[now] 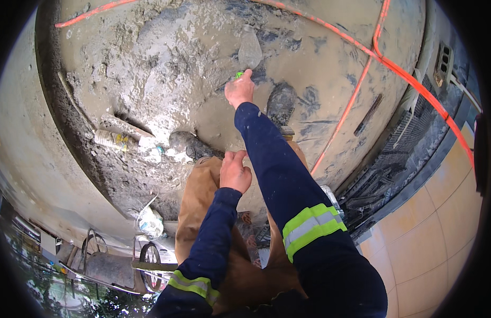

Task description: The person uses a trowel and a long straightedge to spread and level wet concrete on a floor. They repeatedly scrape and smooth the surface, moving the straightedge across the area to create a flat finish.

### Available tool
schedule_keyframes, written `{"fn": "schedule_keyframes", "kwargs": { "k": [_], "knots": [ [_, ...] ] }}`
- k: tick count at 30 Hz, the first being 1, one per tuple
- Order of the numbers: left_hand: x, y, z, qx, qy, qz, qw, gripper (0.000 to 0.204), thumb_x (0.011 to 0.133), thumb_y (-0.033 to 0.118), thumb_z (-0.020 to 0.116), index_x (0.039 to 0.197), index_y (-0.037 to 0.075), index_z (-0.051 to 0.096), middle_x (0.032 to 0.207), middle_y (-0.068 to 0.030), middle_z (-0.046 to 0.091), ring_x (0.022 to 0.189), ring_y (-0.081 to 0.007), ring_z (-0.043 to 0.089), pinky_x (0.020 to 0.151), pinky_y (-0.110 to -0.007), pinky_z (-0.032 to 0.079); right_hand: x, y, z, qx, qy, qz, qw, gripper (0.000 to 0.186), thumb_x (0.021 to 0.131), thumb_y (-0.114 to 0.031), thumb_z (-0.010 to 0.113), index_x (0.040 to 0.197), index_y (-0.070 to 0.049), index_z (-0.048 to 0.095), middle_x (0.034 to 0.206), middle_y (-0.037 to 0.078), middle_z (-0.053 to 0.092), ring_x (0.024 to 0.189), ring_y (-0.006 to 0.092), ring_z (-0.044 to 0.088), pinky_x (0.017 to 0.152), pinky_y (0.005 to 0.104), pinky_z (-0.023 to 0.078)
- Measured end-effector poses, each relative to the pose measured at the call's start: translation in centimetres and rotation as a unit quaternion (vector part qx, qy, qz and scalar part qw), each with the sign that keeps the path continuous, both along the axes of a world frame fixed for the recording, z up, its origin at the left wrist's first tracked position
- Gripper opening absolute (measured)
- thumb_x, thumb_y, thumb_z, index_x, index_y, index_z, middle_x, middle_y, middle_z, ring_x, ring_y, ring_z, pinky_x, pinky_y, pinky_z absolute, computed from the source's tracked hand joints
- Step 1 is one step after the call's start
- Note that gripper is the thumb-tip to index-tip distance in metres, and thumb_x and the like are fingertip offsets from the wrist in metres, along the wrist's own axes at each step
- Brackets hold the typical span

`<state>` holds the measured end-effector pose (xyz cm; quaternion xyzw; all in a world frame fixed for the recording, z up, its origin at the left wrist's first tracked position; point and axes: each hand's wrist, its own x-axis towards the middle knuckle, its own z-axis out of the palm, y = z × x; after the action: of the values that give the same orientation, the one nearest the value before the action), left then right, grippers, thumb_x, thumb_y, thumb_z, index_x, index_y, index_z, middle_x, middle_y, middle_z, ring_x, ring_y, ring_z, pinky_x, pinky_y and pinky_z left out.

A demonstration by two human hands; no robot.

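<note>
My right hand (239,89) is closed on the green handle (239,74) of a trowel-like tool, whose mud-coated blade (249,49) lies against the wet grey floor (325,74) ahead. My left hand (235,170) is lower, beside my brown trouser leg (200,188), with its fingers curled; whatever is in it, if anything, is hidden. My muddy dark boots (281,100) stand on either side of my hands in the slurry.
Orange hoses (409,79) cross the floor. Muddy debris and a cylinder (113,139) lie left, beside a concrete edge (54,132). A white bucket (150,222) and wheelbarrow (99,262) are lower left; a dark mesh strip (399,138) and tiles (420,238) are right.
</note>
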<state>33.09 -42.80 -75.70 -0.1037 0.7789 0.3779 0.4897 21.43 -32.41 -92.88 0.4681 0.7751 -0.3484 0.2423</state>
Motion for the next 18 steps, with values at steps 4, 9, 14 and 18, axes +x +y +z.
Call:
{"fn": "schedule_keyframes", "kwargs": {
  "k": [4,9,14,18],
  "knots": [
    [-0.4,-0.6,0.3,-0.011,-0.015,0.013,1.0,0.038,0.067,-0.003,0.051,0.103,0.011,0.057,0.098,-0.015,0.049,0.096,-0.0341,0.05,0.081,-0.042,0.042,1.6,3.6,2.2,0.045,0.084,0.165,0.982,0.039,0.07,-0.009,0.059,0.101,0.0,0.038,0.078,0.027,0.059,0.073,0.0422,0.06,0.066,0.0477,0.048],
    [0.1,-0.3,0.0,0.001,0.001,0.022,1.0,0.038,0.067,-0.003,0.051,0.103,0.01,0.057,0.097,-0.0147,0.049,0.096,-0.0338,0.05,0.082,-0.042,0.042,-1.7,1.8,-1.7,-0.02,0.092,-0.047,0.994,0.043,0.07,-0.008,0.06,0.103,0.002,0.035,0.072,0.023,0.057,0.069,0.0385,0.06,0.066,0.0445,0.049],
    [7.8,-2.1,-4.9,0.179,-0.103,0.365,0.908,0.038,0.074,0.017,0.062,0.107,0.0,0.055,0.109,-0.0196,0.054,0.105,-0.0363,0.049,0.085,-0.039,0.042,-4.1,-10.2,2.7,-0.097,0.021,0.251,0.963,0.026,0.083,-0.004,0.04,0.108,0.002,0.041,0.081,0.026,0.06,0.084,0.0408,0.06,0.073,0.0459,0.048],
    [4.1,-1.8,-2.6,0.099,0.0,0.191,0.977,0.035,0.072,0.012,0.06,0.105,0.001,0.055,0.105,-0.0175,0.055,0.101,-0.0361,0.051,0.081,-0.04,0.044,-1.2,-10.0,4.5,-0.144,0.018,0.255,0.956,0.028,0.082,-0.005,0.044,0.109,0.0,0.042,0.078,0.024,0.06,0.08,0.0406,0.06,0.07,0.047,0.048]
  ]
}}
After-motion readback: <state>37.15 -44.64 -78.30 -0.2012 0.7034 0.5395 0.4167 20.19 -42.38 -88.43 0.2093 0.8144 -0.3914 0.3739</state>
